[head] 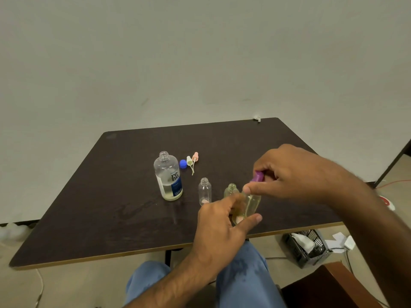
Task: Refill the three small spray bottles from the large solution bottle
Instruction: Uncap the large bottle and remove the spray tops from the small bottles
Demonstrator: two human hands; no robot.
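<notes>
Left hand reaches in from below, thumb extended right and fingers curled in a grip, right hand comes from the right just above it, forearm bare, fingertips pinched together, palm facing down.

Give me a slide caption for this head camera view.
Left hand holds a small spray bottle while right hand grips its purple top; large bottle stands uncapped.

The surface is dark brown with a tan edge, the large solution bottle is clear with a blue label and pale yellow liquid, its cap is blue, and the held spray head is purple.
</notes>
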